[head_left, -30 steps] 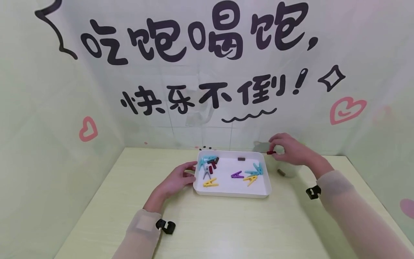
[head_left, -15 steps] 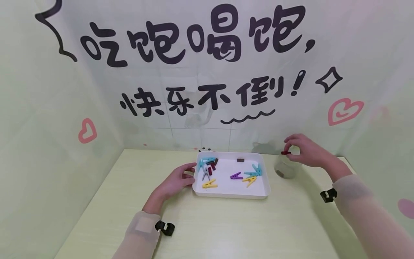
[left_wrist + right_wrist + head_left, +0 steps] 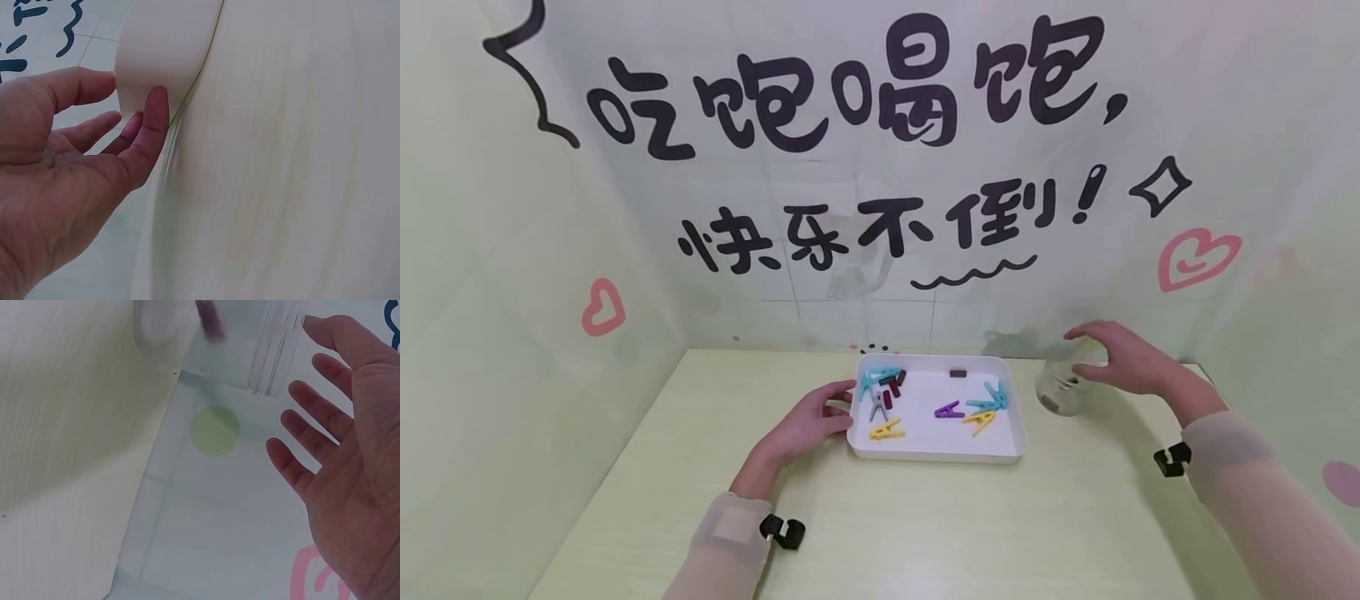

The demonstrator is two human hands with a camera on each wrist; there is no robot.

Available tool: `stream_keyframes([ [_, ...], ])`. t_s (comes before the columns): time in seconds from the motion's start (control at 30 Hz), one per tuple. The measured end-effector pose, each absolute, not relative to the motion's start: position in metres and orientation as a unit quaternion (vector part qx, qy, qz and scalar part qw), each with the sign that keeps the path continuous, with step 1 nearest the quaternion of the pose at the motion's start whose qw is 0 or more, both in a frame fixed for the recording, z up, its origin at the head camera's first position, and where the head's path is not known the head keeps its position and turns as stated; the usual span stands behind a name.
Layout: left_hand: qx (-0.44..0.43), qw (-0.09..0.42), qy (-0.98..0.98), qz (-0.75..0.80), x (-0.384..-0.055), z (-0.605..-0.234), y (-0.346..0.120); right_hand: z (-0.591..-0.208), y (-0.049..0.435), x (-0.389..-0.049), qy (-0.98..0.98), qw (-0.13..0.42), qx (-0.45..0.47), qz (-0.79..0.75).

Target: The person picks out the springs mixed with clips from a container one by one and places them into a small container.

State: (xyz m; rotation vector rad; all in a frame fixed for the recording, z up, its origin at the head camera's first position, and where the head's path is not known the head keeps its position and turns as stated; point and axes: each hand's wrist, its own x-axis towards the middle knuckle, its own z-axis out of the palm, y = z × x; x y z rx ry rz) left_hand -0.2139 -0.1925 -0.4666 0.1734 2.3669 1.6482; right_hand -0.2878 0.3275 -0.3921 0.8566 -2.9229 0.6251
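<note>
Nearest, short of the tray [image 3: 936,456], lay bare table [image 3: 955,533]. The left hand [image 3: 805,421] rested at the tray's left end, its fingers bent a little and apart, fingertips against the outer wall, clenched on nothing; its forearm slanted up from the near left. The tray looked light, stiff and apt to slide, best steadied by its end walls.

In the tray's left part lay a yellow clip [image 3: 887,430], a grey clip [image 3: 878,406] and dark red pieces [image 3: 887,399]; in its right part, a purple clip [image 3: 950,410], another yellow clip [image 3: 980,420] and turquoise clips [image 3: 992,397]. A brown piece [image 3: 958,373] lay by the tray's far wall. Such pieces seemed light and firm, easily pinched across their short sides.

The clear jar [image 3: 1054,396] stood upright just right of the tray, with a blurred reddish piece [image 3: 210,322] inside. It looked smooth, slippery and possibly breakable, best held round its body. Beyond the tray's right end, the right hand [image 3: 1127,362] hovered at the jar's mouth, thumb and fingers spread, gripping nothing; whether a tip touched the rim could not be told.
</note>
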Motion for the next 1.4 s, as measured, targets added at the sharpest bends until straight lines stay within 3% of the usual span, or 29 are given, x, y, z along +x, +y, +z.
stream_keyframes([
  [0.57, 0.058, 0.125, 0.820, 0.556, -0.211, -0.469, -0.193, -0.381, 0.274, -0.292, -0.935, 0.005, 0.293, 0.198],
  [1.4, 0.061, 0.130, 0.807, 0.572, -0.212, -0.469, -0.194, -0.410, 0.188, -0.321, -0.926, -0.080, 0.331, 0.164],
])
